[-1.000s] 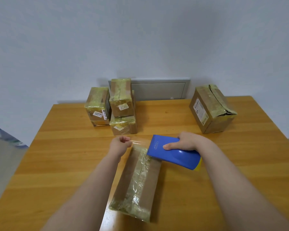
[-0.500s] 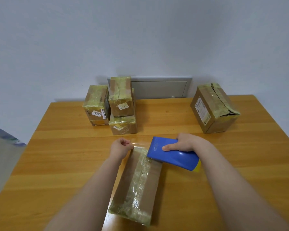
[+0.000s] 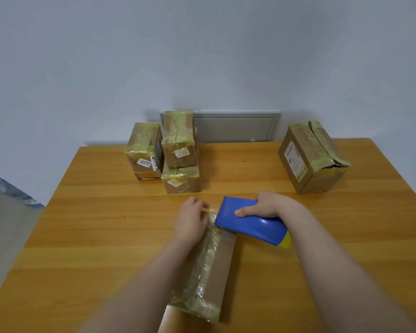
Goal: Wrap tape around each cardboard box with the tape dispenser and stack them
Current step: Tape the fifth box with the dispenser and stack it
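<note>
left hand (image 3: 190, 221) pinches tape (image 3: 211, 210) end, anchoring it | right hand (image 3: 268, 205) grips tape dispenser (image 3: 250, 223), tensioning | cardboard box (image 3: 211, 267) beneath fingers

White digit sticker (image 3: 144, 162) on front of left box (image 3: 142, 143): row of dark digits, seemingly upside down, not surely readable. Small scribbled sticker (image 3: 182, 153) on upper stacked box (image 3: 178, 133): handwritten marks, illegible. Similar low sticker (image 3: 174, 182) on lower stacked box (image 3: 190, 183): unreadable. Printed shipping label (image 3: 291, 152) on side of large box (image 3: 320, 179), right rear of surface: fine print with red mark, too small to read. Green square mark (image 3: 301, 174) below it. Faint lettering (image 3: 228, 209) on blue tape dispenser (image 3: 250, 224): illegible.
</note>
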